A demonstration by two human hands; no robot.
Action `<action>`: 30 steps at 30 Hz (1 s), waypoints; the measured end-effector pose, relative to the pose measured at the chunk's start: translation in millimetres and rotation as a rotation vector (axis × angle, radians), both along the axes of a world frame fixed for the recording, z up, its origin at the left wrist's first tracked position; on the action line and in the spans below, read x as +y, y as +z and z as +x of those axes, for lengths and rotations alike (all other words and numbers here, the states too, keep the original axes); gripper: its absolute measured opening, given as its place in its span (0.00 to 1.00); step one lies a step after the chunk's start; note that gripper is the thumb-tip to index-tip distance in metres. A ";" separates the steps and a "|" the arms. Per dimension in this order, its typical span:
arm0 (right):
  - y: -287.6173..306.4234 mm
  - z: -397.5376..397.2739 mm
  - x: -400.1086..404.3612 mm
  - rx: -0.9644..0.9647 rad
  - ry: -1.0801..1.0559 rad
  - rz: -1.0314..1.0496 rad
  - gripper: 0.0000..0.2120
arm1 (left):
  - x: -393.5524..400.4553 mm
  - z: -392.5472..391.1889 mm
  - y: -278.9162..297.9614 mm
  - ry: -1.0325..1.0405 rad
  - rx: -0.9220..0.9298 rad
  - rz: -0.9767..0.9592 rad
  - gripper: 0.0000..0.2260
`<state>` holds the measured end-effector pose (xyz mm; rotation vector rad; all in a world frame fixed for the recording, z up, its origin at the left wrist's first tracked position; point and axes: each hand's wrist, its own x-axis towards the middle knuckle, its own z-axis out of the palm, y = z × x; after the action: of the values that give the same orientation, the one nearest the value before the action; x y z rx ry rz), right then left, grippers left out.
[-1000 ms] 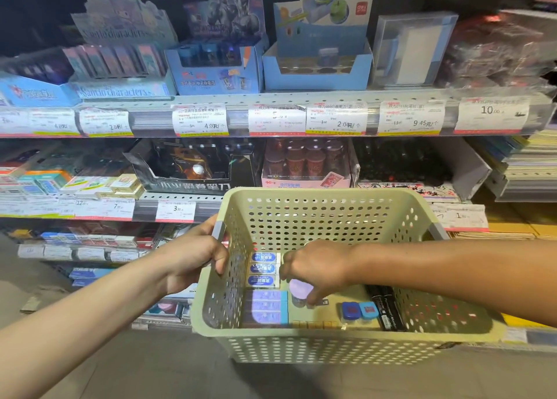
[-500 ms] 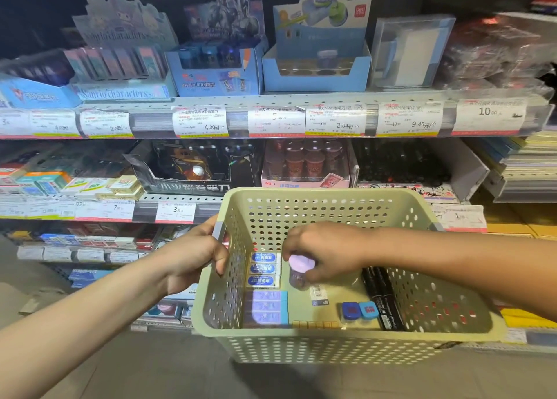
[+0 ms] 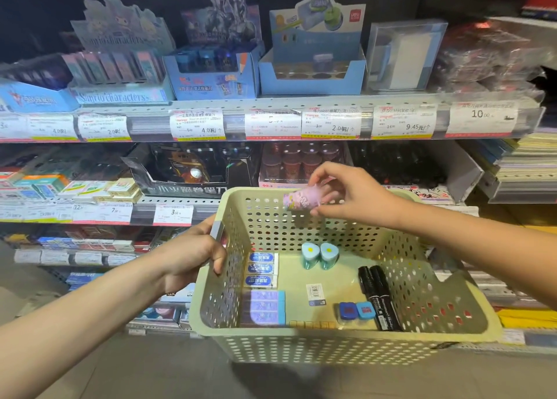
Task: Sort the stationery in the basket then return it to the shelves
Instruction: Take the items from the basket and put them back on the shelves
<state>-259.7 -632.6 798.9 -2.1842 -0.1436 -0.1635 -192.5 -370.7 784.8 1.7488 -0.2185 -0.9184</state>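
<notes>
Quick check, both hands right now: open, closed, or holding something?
Left hand: closed, gripping the basket by its left rim.
Right hand: closed, pinching a small pink cylindrical item above the basket.

Bare forearms [image 3: 90,323], no sleeves

A single wide-angle view comes from the person's head, facing forward and tilted down at store shelves [image 3: 271,121] that fill the upper half of the frame, their edges bowed by the lens. It sits close: both forearms enter from the bottom corners, and a perforated basket [image 3: 346,343] fills the lower centre right, seen from above so its floor shows. Floor appears along the bottom edge. No second view overlaps this one.
</notes>
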 end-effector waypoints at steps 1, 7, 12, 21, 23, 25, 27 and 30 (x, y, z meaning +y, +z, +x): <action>0.8 1.2 -2.4 -0.014 -0.030 0.021 0.17 | -0.3 -0.7 0.5 0.001 0.001 0.001 0.30; -4.8 17.0 -25.0 -0.154 -0.282 -0.047 0.15 | 0.6 -1.5 0.2 0.011 0.009 0.001 0.30; -15.9 27.7 -43.5 -0.123 -0.378 -0.307 0.16 | 3.4 0.1 -3.7 0.001 0.010 0.028 0.30; -8.0 46.2 -53.1 -0.044 -0.444 -0.412 0.20 | 3.0 2.8 -4.6 0.012 0.006 0.038 0.32; -7.0 47.9 -53.1 -0.008 -0.449 -0.479 0.22 | 3.0 3.5 -4.6 0.017 0.010 0.038 0.31; -6.6 49.4 -52.7 0.025 -0.440 -0.527 0.23 | 2.7 4.3 -4.1 0.015 0.016 0.035 0.31; -7.1 51.3 -53.4 0.043 -0.431 -0.564 0.23 | 1.9 4.7 -4.0 0.007 0.023 0.028 0.30; -3.8 52.5 -51.4 0.067 -0.420 -0.591 0.21 | 1.3 5.0 -5.4 0.003 0.026 0.026 0.30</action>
<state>-207.2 -684.0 795.2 -2.7842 0.3522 -0.3139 -187.5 -369.4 779.4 1.7598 -0.1880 -0.9448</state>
